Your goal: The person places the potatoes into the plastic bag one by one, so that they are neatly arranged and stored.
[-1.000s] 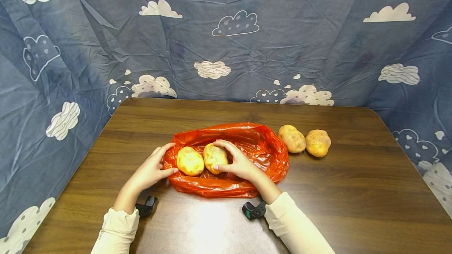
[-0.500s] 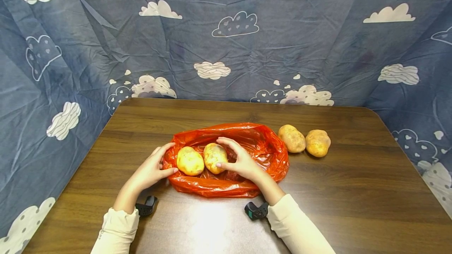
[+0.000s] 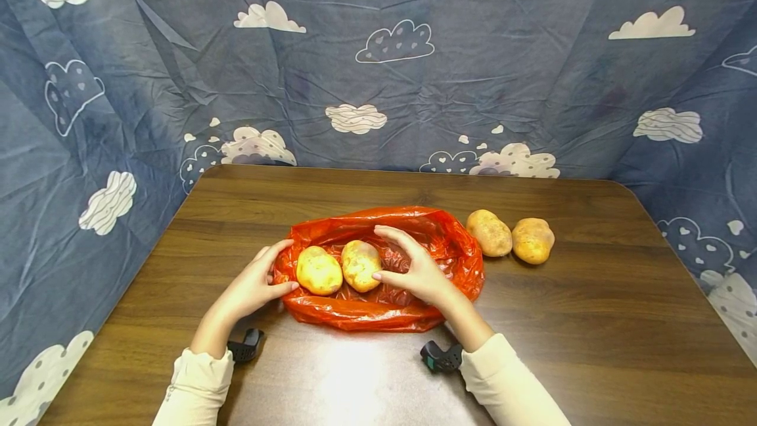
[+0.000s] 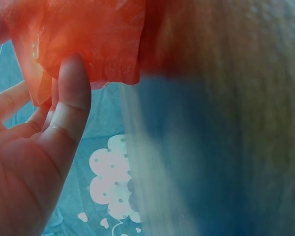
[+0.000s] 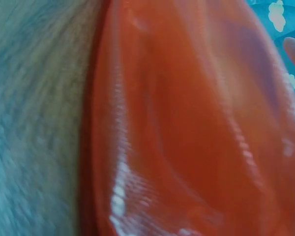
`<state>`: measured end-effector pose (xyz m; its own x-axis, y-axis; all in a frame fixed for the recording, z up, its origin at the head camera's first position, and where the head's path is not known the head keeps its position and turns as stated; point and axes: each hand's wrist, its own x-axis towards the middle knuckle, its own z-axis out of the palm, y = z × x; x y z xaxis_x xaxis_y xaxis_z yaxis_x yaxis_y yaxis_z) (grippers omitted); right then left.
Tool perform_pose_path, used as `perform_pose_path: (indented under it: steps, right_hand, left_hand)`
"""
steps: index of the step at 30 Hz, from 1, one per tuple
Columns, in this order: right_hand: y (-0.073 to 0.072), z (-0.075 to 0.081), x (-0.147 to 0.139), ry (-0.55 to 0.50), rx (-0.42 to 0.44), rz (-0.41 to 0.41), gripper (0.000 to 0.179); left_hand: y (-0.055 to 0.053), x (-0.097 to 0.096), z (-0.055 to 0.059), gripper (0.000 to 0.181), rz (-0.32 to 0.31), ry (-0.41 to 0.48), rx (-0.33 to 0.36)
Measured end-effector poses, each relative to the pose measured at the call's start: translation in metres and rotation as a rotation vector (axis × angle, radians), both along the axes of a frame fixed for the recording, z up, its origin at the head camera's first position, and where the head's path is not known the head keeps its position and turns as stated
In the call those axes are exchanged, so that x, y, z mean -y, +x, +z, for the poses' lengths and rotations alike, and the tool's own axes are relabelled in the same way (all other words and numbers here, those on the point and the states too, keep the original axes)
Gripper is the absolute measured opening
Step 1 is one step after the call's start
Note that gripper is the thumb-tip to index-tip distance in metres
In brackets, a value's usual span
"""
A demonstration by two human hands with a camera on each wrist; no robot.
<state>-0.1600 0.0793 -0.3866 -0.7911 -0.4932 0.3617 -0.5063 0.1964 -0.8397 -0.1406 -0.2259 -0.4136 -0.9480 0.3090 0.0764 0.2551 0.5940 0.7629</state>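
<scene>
A red plastic bag (image 3: 361, 316) lies spread with its mouth facing up, and two potatoes rest in its left half. My left hand (image 3: 251, 286) holds the bag's left end, its thumb and fingers around the thin film; the left wrist view shows the thumb (image 4: 74, 81) against the red plastic. The left potato (image 3: 319, 271) sits just inside that end. Beside it is the second potato (image 3: 361, 267), with my right hand (image 3: 421, 276) just to its right, fingers spread and thumb tip near its lower right side. In the right wrist view the bag's wall hides most of that hand.
Past the bag's right end, two more potatoes lie side by side on the brown wooden table (image 3: 591, 307): a longer one (image 3: 489, 233) close to the bag and a rounder one (image 3: 533, 240). A dark blue cloth (image 3: 414, 97) with cloud prints hangs behind the table.
My right hand has let go of the second potato and drawn back to the right with its fingers spreading. The left hand, bag and potatoes have kept their places.
</scene>
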Motion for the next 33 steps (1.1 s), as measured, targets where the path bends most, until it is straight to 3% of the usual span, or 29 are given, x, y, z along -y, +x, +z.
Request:
perform_pose_path:
  steps: [5, 11, 20, 33]
  right_hand:
    - [0.004, 0.01, -0.009, -0.006, -0.01, -0.03, 0.065]
    - [0.007, 0.016, -0.024, -0.05, -0.099, -0.049, 0.065]
    - [0.005, 0.017, -0.051, -0.123, -0.148, -0.064, 0.064]
    - [0.001, 0.013, -0.092, -0.092, -0.17, -0.237, 0.067]
  left_hand:
    - [0.0, 0.0, 0.0, 0.069, -0.001, 0.01, 0.0]
    - [-0.001, 0.0, -0.001, 0.069, -0.002, 0.001, -0.012]
    - [-0.001, 0.001, -0.002, 0.068, -0.002, -0.006, -0.021]
    - [-0.001, 0.001, -0.001, 0.068, -0.009, -0.032, -0.055]
